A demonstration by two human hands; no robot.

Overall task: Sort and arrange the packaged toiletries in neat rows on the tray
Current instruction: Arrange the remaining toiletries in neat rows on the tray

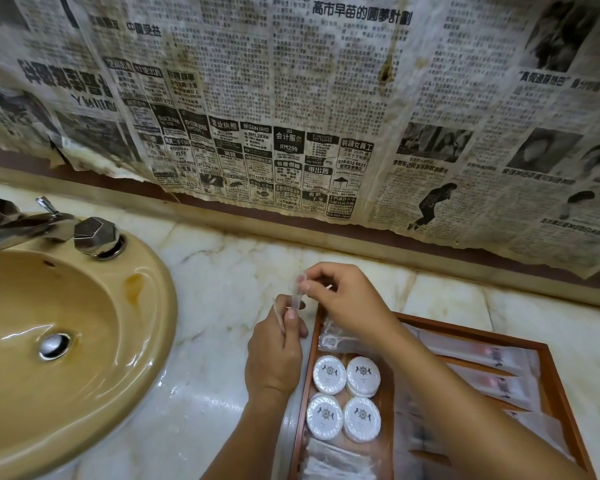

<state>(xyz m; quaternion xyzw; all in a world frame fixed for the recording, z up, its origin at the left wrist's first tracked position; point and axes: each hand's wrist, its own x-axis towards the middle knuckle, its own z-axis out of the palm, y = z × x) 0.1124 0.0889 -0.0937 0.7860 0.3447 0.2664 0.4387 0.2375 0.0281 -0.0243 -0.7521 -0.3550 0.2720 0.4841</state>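
Hands (309,306) on clear packet (296,298)

Wall (84,161) was papered with stained newspaper (291,98), lower edge torn. Marble counter (222,289) was lit evenly; tan basin (49,323), chrome tap (96,235) were set at left.

2 bare forearms and hands, left hand (274,355) and right hand (347,299), no sleeves or jewellery visible.
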